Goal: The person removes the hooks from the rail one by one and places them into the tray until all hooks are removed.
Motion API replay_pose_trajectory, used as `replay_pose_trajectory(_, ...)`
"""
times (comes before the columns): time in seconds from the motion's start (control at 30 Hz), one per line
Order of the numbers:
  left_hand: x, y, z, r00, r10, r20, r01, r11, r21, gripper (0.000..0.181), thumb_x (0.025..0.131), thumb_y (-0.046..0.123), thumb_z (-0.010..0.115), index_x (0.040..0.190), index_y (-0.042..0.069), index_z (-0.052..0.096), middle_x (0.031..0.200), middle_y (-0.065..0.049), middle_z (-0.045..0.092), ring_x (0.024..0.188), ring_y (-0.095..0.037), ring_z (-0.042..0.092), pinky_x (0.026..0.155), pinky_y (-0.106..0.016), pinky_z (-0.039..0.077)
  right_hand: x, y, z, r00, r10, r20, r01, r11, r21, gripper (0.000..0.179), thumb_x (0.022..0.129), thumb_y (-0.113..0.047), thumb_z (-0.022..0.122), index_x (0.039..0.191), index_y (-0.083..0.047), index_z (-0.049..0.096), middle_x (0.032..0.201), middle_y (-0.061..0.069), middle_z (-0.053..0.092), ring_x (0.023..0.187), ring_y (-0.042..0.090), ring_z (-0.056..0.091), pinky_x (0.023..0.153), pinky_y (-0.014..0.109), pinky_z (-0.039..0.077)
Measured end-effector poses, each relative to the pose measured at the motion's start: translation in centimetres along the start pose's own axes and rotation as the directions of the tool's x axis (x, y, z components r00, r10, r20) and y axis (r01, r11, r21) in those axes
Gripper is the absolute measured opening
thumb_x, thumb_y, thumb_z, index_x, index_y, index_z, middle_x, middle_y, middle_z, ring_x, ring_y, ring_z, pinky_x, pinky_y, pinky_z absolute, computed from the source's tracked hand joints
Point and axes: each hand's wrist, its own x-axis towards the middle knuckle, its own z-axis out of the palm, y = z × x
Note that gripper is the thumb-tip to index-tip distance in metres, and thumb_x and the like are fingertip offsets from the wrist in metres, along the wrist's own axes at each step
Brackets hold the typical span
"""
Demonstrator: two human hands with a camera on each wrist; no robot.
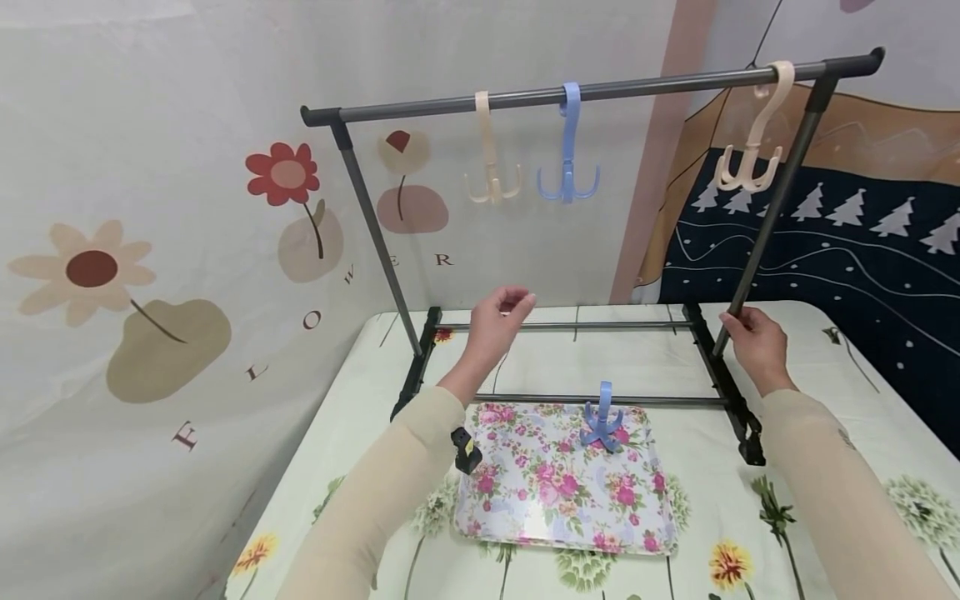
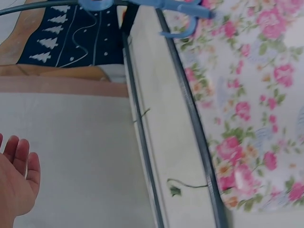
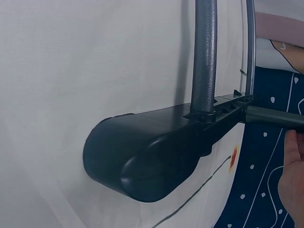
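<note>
Below, floral tray, blue hook on it

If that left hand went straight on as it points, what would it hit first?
Probably the hanging blue hook: in the head view, the left hand points up and rightward, roughly toward it. Depth is unclear, so it might miss and reach the curtain behind.

L & back: pale curtain hangs w/ red & beige flwrs, some letters; pink stripe nr its R edge. Navy cloth w/ white trees is back R. White cloth below has flwr print.
</note>
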Motion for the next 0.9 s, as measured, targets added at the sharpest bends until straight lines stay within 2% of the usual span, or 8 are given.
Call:
replay_pose_trajectory(0.17,0.9,0.8,-1.1,0.994,0.038,-0.107,-0.038,0.999,0.004,0.034,0.1,0.037,0.06,0.119,0.01,0.065,0.107,-0.002,0.066,0.1,-0.015,0.059,0.085,-0.032,0.05,0.0,0.0,0.0,1.0,-0.008,0.001,0.008,1.0,-0.002,0.05,0.106,-0.037,0.045,0.131,0.004,0.055,0.124,0.024,0.059,0.106,0.03,0.05,0.078,0.034,0.038)
replay_pose_trajectory(0.33,1.8,1.7,-2.1,0.972,0.063,-0.228,-0.063,0.998,0.01,0.032,0.102,0.034,0.057,0.119,0.008,0.064,0.108,-0.004,0.065,0.1,-0.015,0.059,0.085,-0.032,0.048,0.0,0.1,0.0,1.0,-0.014,-0.002,0.014,1.0,-0.008,0.051,0.106,-0.038,0.044,0.13,0.005,0.055,0.124,0.025,0.06,0.106,0.032,0.051,0.077,0.034,0.038)
replay_pose_trajectory(0.57,3.0,3.2,-3.3,0.946,0.066,-0.316,-0.064,0.998,0.018,0.028,0.101,0.03,0.058,0.116,0.007,0.066,0.105,-0.004,0.065,0.096,-0.015,0.059,0.082,-0.031,0.047,0.2,0.0,0.0,1.0,-0.011,0.001,0.011,1.0,-0.003,0.052,0.106,-0.04,0.044,0.13,0.005,0.055,0.125,0.026,0.059,0.111,0.035,0.051,0.08,0.038,0.039)
replay_pose_trajectory(0.77,3.8,4.4,-4.1,0.915,0.071,-0.397,-0.07,0.997,0.017,0.026,0.101,0.028,0.058,0.114,0.006,0.067,0.102,-0.005,0.065,0.092,-0.016,0.058,0.08,-0.029,0.046,0.0,0.2,0.1,1.0,-0.001,0.012,0.001,1.0,-0.002,0.053,0.106,-0.04,0.043,0.131,0.005,0.054,0.127,0.027,0.057,0.112,0.039,0.05,0.085,0.046,0.039)
replay_pose_trajectory(0.9,4.2,4.9,-4.5,0.893,0.075,-0.444,-0.082,0.997,0.005,0.026,0.101,0.027,0.058,0.113,0.006,0.067,0.101,-0.005,0.065,0.092,-0.017,0.058,0.08,-0.029,0.046,-0.2,0.3,0.1,1.0,-0.007,0.018,0.007,1.0,0.001,0.053,0.106,-0.04,0.043,0.132,0.005,0.054,0.127,0.027,0.057,0.112,0.039,0.05,0.084,0.045,0.04)
